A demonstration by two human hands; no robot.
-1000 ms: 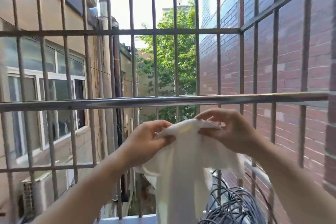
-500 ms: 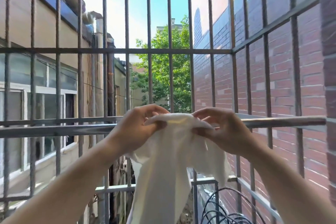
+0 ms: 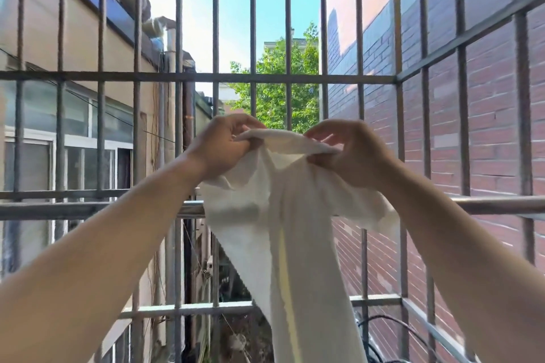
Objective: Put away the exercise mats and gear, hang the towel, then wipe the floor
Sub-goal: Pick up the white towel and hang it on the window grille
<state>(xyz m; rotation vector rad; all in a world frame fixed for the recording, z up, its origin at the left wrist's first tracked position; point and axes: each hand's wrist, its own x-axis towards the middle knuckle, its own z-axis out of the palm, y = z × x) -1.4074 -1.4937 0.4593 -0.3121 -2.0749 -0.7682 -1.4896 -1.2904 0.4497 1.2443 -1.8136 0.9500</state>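
Note:
A white towel (image 3: pixel 283 215) hangs down in front of me, held by its top edge. My left hand (image 3: pixel 224 147) pinches the edge on the left, and my right hand (image 3: pixel 351 153) pinches it on the right. Both hands are raised above a shiny horizontal metal rod (image 3: pixel 498 205) that runs across a barred window cage. The towel drapes in front of the rod and hides its middle; I cannot tell whether cloth touches it. The towel's lower end runs out of the frame.
Grey metal bars (image 3: pixel 215 76) enclose the space ahead, above and at the right. A red brick wall (image 3: pixel 489 132) stands close on the right. Black cables (image 3: pixel 392 336) lie coiled at the cage bottom. A beige building with windows (image 3: pixel 76 138) is at the left.
Both hands have lifted the towel from below the metal rod to well above it. The view has tilted upward, so the rod sits lower in the frame.

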